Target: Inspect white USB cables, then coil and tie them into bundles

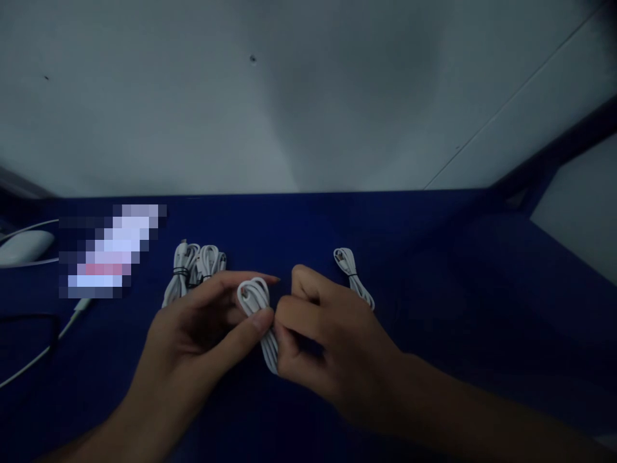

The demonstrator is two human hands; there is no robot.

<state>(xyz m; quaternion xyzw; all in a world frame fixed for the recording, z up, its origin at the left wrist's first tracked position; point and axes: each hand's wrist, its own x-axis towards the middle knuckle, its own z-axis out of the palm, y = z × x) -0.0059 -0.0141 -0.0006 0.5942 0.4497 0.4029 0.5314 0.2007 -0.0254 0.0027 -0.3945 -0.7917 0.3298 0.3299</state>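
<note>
A coiled white cable (pixel 255 296) is pinched between the thumb and fingers of my left hand (pixel 202 341). Its loops stick up above the thumb, and its lower end slants down to the right. My right hand (pixel 332 334) is closed against the right side of this coil, fingers curled; whatever they grip is hidden. No tie shows on the part of the coil in view. Just beyond my left hand lie several coiled white cables (pixel 181 263) with dark ties round them. Behind my right hand lies another tied white cable (pixel 351 270).
The blue table (pixel 270 225) meets a pale wall (pixel 193 128) at the back. At the left are a blurred-out bright phone-like object (pixel 116 251), a white cord (pixel 41 354) running from it, and a white rounded object (pixel 29 247) like a mouse. A blue frame (pixel 540 173) rises at the right.
</note>
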